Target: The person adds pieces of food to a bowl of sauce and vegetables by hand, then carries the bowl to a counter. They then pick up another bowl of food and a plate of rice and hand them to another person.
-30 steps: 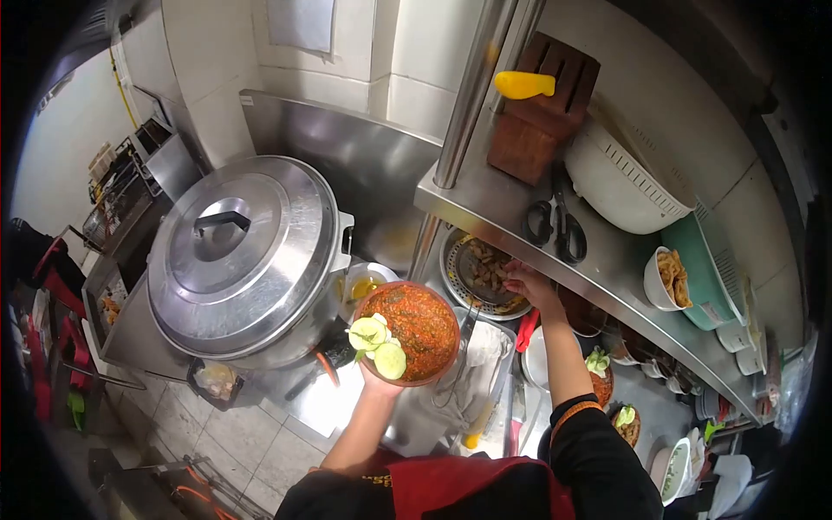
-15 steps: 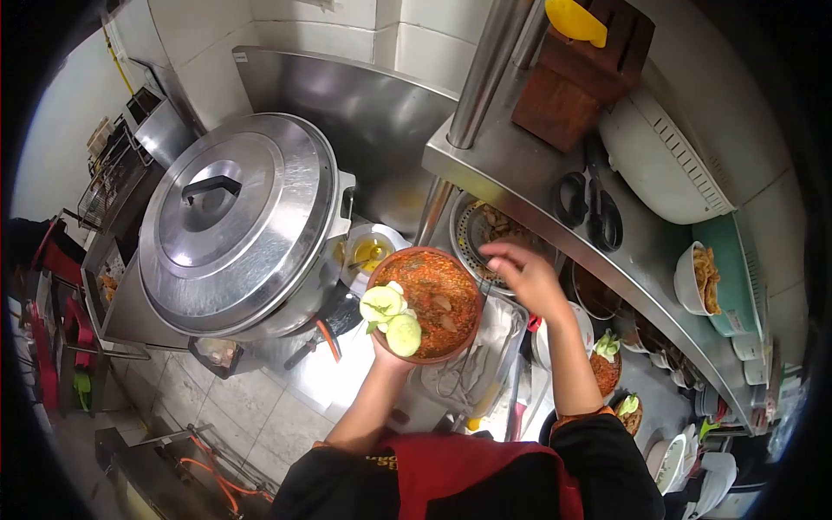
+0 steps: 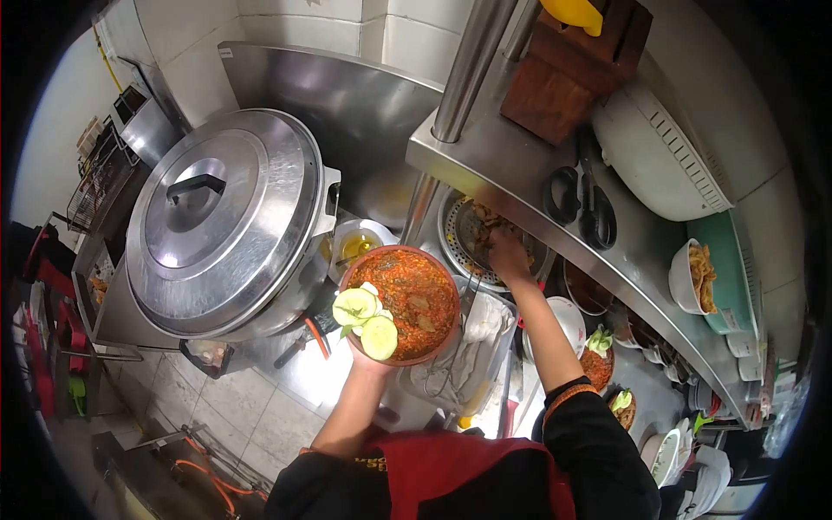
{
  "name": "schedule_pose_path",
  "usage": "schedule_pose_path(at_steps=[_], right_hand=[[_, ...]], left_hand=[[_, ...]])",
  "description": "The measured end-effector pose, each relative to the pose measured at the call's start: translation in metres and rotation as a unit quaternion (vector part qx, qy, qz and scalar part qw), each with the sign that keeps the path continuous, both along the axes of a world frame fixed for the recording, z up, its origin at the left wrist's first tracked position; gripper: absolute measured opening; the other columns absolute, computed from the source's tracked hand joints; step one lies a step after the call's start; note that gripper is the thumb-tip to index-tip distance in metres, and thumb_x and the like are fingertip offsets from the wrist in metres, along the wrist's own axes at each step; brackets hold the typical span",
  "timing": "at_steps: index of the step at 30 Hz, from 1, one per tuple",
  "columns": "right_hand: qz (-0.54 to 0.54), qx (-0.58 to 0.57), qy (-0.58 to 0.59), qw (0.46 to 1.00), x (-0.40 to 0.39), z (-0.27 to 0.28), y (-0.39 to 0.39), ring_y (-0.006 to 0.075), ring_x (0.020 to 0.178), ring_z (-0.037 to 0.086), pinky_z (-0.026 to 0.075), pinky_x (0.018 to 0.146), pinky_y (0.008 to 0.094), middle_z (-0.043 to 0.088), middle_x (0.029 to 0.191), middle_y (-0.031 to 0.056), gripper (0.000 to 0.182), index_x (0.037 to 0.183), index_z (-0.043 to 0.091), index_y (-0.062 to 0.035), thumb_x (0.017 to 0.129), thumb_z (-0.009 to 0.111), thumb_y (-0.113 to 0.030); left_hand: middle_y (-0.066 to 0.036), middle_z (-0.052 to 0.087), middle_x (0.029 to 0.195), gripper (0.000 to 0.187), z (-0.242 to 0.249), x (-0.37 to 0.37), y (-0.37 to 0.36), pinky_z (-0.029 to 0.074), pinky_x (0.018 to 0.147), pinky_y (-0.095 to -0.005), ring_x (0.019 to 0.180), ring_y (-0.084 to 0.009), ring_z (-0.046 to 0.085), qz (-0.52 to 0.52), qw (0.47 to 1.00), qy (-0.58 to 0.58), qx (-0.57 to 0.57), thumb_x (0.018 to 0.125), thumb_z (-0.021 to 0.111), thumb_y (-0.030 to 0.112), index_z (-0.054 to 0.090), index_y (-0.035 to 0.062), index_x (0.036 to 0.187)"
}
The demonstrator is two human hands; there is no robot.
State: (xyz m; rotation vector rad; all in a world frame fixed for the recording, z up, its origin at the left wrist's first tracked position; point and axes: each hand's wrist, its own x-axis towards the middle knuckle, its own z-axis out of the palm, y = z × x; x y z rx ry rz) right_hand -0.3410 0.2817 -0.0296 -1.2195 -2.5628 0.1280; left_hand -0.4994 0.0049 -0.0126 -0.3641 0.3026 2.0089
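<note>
My left hand holds a round brown bowl from below at its near rim; its fingers are mostly under the bowl. Red-orange grainy food fills the bowl, with pale cucumber slices at its left side and a few brown pieces on top. My right hand reaches into a perforated metal strainer under the shelf, its fingertips down among brown food pieces. The fingers look closed together, but what they hold, if anything, is hidden.
A large lidded pot stands at left. The steel shelf overhangs the strainer and carries a knife block, black scissors and a white basket. A clear tray lies nearer me; garnished bowls stand at right.
My right hand has moved forward and down into the strainer's food. The view has shifted a little, and the bowl in my left hand appears slightly further left.
</note>
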Motion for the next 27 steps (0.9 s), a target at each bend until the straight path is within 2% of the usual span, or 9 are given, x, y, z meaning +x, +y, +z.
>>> schedule_pose_path(at_steps=[1,9,11,15,17,20,21,25,27], right_hand=[[0.005,-0.005,0.005,1.0,-0.001,-0.001,0.001,0.0382,0.098,0.053,0.044,0.083,0.0458,0.054,0.104,0.0181,0.024,0.096,0.057,-0.0062,0.071,0.056,-0.007],[0.002,0.063,-0.027,0.998,0.001,-0.001,0.005,0.0363,0.095,0.053,0.044,0.08,0.0459,0.056,0.092,0.0184,0.016,0.088,0.058,-0.0049,0.073,0.054,-0.008],[0.006,0.056,-0.003,0.998,0.004,0.008,0.006,0.0363,0.096,0.053,0.044,0.08,0.0461,0.057,0.091,0.0189,0.014,0.085,0.059,-0.004,0.073,0.055,-0.008],[-0.053,-0.145,0.024,0.988,0.001,0.049,-0.009,0.0364,0.097,0.053,0.044,0.082,0.0455,0.057,0.092,0.0196,0.01,0.08,0.06,-0.0028,0.072,0.055,-0.008],[0.001,-0.031,0.025,0.999,0.009,0.01,0.008,0.0364,0.094,0.054,0.044,0.082,0.0455,0.057,0.094,0.0196,0.011,0.081,0.06,-0.0029,0.071,0.055,-0.006],[0.031,0.083,-0.029,0.996,0.003,0.0,0.01,0.0367,0.091,0.055,0.045,0.081,0.0454,0.058,0.095,0.0197,0.013,0.082,0.061,-0.0028,0.07,0.056,-0.006],[0.034,0.108,-0.056,0.992,-0.001,-0.001,0.007,0.0368,0.09,0.055,0.045,0.081,0.0453,0.058,0.095,0.0197,0.014,0.082,0.061,-0.0028,0.069,0.056,-0.006],[0.007,0.064,-0.029,0.998,-0.008,0.002,0.001,0.037,0.081,0.058,0.046,0.074,0.0434,0.061,0.086,0.0174,0.02,0.088,0.06,-0.0031,0.069,0.056,-0.005],[-0.009,-0.011,0.01,1.0,-0.004,0.023,-0.004,0.0309,0.074,0.061,0.048,0.068,0.0379,0.062,0.078,0.0132,0.019,0.09,0.059,-0.0025,0.072,0.056,-0.004]], left_hand=[[-0.004,0.063,0.093,0.034,0.006,0.0,0.0,0.051,0.073,-0.0333,0.078,-0.0189,0.061,0.003,1.0,-0.007,-0.011,0.088,0.043,0.038,0.058,0.0113,0.103],[-0.004,0.062,0.095,0.039,0.001,0.0,0.0,0.049,0.078,-0.0353,0.084,-0.0193,0.06,-0.014,1.0,0.012,-0.01,0.088,0.039,0.042,0.056,0.0121,0.106],[-0.007,0.055,0.112,0.055,-0.035,-0.004,-0.001,0.042,0.089,-0.0443,0.102,-0.0249,0.052,-0.041,0.976,-0.026,0.212,0.084,0.037,0.056,0.051,0.0138,0.116],[-0.007,0.057,0.112,0.058,-0.008,-0.001,0.0,0.04,0.093,-0.0475,0.105,-0.0257,0.052,-0.033,0.998,0.015,0.05,0.084,0.036,0.059,0.051,0.0144,0.117],[-0.007,0.058,0.11,0.054,0.022,0.002,0.002,0.039,0.093,-0.0472,0.104,-0.0249,0.053,-0.053,0.998,0.026,-0.007,0.085,0.035,0.057,0.052,0.0148,0.116],[-0.007,0.056,0.112,0.054,-0.037,-0.005,0.002,0.04,0.093,-0.0459,0.106,-0.0247,0.052,-0.049,0.974,-0.019,0.222,0.086,0.034,0.056,0.052,0.015,0.116],[-0.006,0.057,0.111,0.053,-0.022,-0.003,0.004,0.041,0.092,-0.0436,0.104,-0.0238,0.053,-0.032,0.997,0.027,0.063,0.086,0.034,0.056,0.052,0.0153,0.115],[-0.004,0.058,0.109,0.054,-0.021,-0.006,0.0,0.043,0.09,-0.0429,0.102,-0.0231,0.054,-0.031,0.986,0.005,0.163,0.086,0.034,0.057,0.052,0.0154,0.115],[-0.004,0.059,0.107,0.053,0.005,-0.004,0.005,0.043,0.089,-0.043,0.099,-0.0225,0.055,-0.024,0.999,0.025,0.035,0.086,0.034,0.056,0.053,0.0152,0.114]])
